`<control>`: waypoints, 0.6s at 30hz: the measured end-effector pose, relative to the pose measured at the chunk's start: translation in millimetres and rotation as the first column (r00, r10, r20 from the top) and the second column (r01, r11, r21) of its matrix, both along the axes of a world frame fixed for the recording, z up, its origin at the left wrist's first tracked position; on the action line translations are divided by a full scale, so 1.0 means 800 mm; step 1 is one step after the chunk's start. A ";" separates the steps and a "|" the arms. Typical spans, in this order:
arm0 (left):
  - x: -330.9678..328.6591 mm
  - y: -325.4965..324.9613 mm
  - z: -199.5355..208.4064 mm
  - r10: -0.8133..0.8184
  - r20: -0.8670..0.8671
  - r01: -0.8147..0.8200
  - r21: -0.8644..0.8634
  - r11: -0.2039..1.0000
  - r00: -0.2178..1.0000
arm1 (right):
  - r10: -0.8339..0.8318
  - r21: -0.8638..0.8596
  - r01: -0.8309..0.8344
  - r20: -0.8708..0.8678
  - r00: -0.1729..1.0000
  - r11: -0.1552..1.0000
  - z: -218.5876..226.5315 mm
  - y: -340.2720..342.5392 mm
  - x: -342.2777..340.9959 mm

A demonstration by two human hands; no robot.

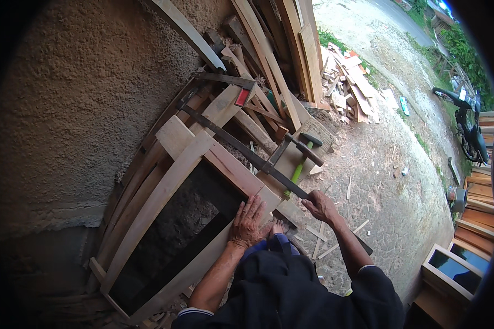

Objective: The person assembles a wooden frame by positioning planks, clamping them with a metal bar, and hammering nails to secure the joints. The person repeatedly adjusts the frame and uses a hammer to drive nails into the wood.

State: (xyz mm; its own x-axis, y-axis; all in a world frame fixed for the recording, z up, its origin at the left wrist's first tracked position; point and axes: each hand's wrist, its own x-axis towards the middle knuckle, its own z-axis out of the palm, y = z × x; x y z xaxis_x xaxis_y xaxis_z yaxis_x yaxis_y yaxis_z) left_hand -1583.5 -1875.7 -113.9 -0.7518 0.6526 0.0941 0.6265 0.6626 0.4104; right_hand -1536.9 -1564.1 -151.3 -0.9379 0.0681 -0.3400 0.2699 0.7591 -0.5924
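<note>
A wooden window frame (158,181) with a dark pane (173,230) leans in front of me at the left. My left hand (247,223) lies with its fingers stretched out on the frame's corner. My right hand (321,207) is closed around the near end of a long metal bar clamp (225,136). The clamp's bar runs across the top of the frame toward the wall, and its wooden handle (309,154) points right. Beneath that handle, a hammer (298,170) with a green grip rests on a board. A wood block (174,136) sits by the frame's far corner.
A rough wall (93,104) rises at the left. Long planks (291,49) lean at the back, with a heap of wood offcuts (350,82) beside them. Scraps lie on the cracked ground (389,192). A motorcycle (469,123) and more wooden frames (458,266) stand at the right.
</note>
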 end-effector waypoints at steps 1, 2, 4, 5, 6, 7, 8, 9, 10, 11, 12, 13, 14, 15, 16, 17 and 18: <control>0.000 0.000 -0.001 -0.006 0.002 0.006 -0.006 1.000 1.000 | 0.003 -0.131 0.004 0.054 0.999 0.991 -0.005 0.003 -0.002; 0.001 -0.001 -0.002 -0.008 0.002 0.008 -0.007 1.000 1.000 | 0.009 -0.245 0.032 0.168 0.986 0.969 -0.010 0.006 -0.008; 0.001 -0.002 -0.003 -0.010 0.000 0.010 -0.016 1.000 1.000 | 0.053 -0.352 0.064 0.313 0.948 0.934 -0.014 0.012 -0.018; 0.002 -0.003 -0.003 -0.013 -0.001 0.013 -0.023 1.000 1.000 | 0.071 -0.355 0.061 0.347 0.935 0.933 -0.014 0.013 -0.021; 0.002 -0.003 -0.004 -0.015 -0.004 0.015 -0.029 0.999 1.000 | 0.079 -0.346 0.059 0.370 0.926 0.936 -0.012 0.015 -0.023; 0.002 -0.003 -0.004 -0.018 -0.007 0.018 -0.031 0.999 1.000 | 0.105 -0.247 -0.041 0.249 0.963 0.968 -0.011 0.013 -0.021; 0.002 -0.003 -0.005 -0.015 -0.010 0.015 -0.031 0.999 1.000 | 0.095 -0.211 -0.060 0.161 0.982 0.976 -0.008 0.012 -0.018; 0.003 -0.003 -0.005 -0.015 -0.020 0.014 -0.029 0.999 1.000 | 0.093 -0.164 -0.078 0.090 0.992 0.983 -0.006 0.009 -0.014; 0.005 -0.004 -0.006 -0.009 -0.015 0.008 -0.035 0.999 1.000 | 0.098 -0.100 -0.093 0.051 0.994 0.991 -0.004 0.005 -0.011; 0.005 -0.003 -0.008 -0.008 -0.019 0.007 -0.037 0.999 1.000 | 0.063 -0.095 -0.058 0.051 0.997 0.994 -0.002 0.002 -0.008; 0.006 -0.004 -0.009 -0.005 -0.041 0.004 -0.028 1.000 0.999 | 0.059 -0.115 -0.055 0.032 0.998 0.992 0.000 -0.001 -0.006; 0.006 -0.003 -0.010 -0.004 -0.023 0.003 -0.039 0.999 1.000 | 0.048 -0.120 -0.047 0.003 0.999 0.992 0.003 -0.005 -0.002; 0.006 -0.003 -0.012 -0.002 -0.026 0.001 -0.040 0.999 1.000 | 0.034 -0.109 -0.035 -0.013 0.999 0.993 0.006 -0.009 0.001; 0.006 -0.004 -0.013 0.000 -0.036 -0.001 -0.041 0.999 0.999 | 0.021 -0.132 -0.025 -0.032 0.999 0.991 0.009 -0.011 0.005; 0.006 -0.004 -0.014 0.003 -0.025 -0.004 -0.022 1.000 1.000 | 0.019 -0.141 -0.025 -0.043 0.999 0.990 0.014 -0.014 0.009; 0.005 -0.004 -0.015 0.006 -0.020 -0.006 -0.003 1.000 1.000 | 0.018 -0.136 -0.022 -0.033 0.999 0.990 0.020 -0.015 0.014; 0.005 -0.005 -0.015 0.002 -0.024 -0.002 -0.004 1.000 1.000 | 0.006 -0.109 -0.007 -0.009 1.000 0.994 0.027 -0.018 0.019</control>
State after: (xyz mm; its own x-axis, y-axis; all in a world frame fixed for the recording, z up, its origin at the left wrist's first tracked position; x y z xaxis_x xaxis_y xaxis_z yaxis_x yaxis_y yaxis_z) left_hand -1579.4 -1879.5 -126.2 -0.7505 0.6517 0.1097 0.6351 0.6652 0.3927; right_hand -1521.8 -1578.2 -129.6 -0.9413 0.0250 -0.3366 0.2594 0.6918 -0.6739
